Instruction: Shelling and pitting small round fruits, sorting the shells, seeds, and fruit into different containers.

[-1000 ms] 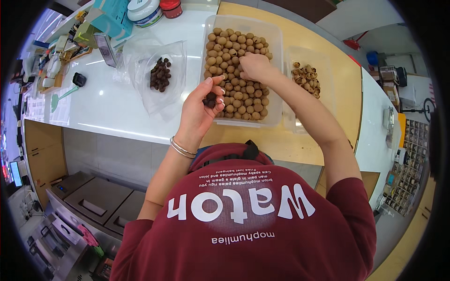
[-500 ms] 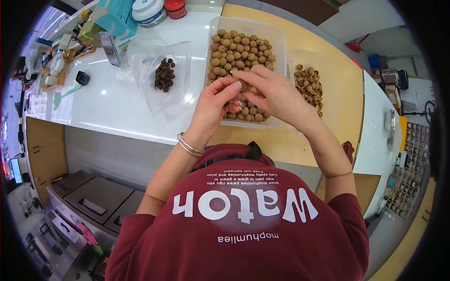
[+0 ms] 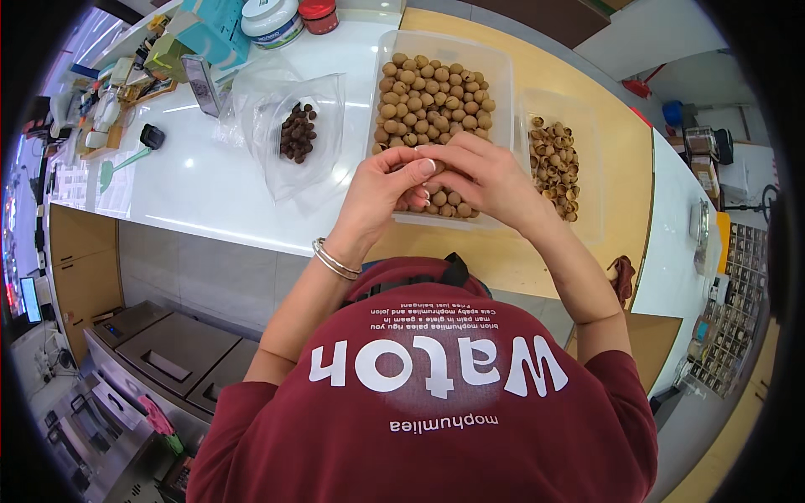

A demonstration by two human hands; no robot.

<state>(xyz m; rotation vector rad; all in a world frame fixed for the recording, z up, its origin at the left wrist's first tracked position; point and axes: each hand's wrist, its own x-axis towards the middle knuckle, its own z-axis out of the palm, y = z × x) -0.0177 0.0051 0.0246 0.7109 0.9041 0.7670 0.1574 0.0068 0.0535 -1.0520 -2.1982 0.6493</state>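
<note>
Over one clear plastic bin's (image 3: 507, 94) near half, left hand (image 3: 387, 189) and right hand (image 3: 488, 174) curl nearly closed, fingertips pinching one mostly hidden brown piece (image 3: 438, 168). Matte round tan fruits (image 3: 436, 96), uncountable, fill bin. Right: one clear tub (image 3: 589, 159), curved broken shells (image 3: 553, 163). Left: one crinkled bag (image 3: 330, 109), dark lumps (image 3: 298, 134). Glossy white counter (image 3: 201, 189), pale wood tabletop (image 3: 495, 261).

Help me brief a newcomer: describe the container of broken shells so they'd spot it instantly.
Find the pale wood tabletop and the large clear bin of round brown balls over its left edge. Just right of that bin sits a narrower clear container. Unlike its neighbour's mostly whole balls, its contents are cracked, hollow shells.
</note>
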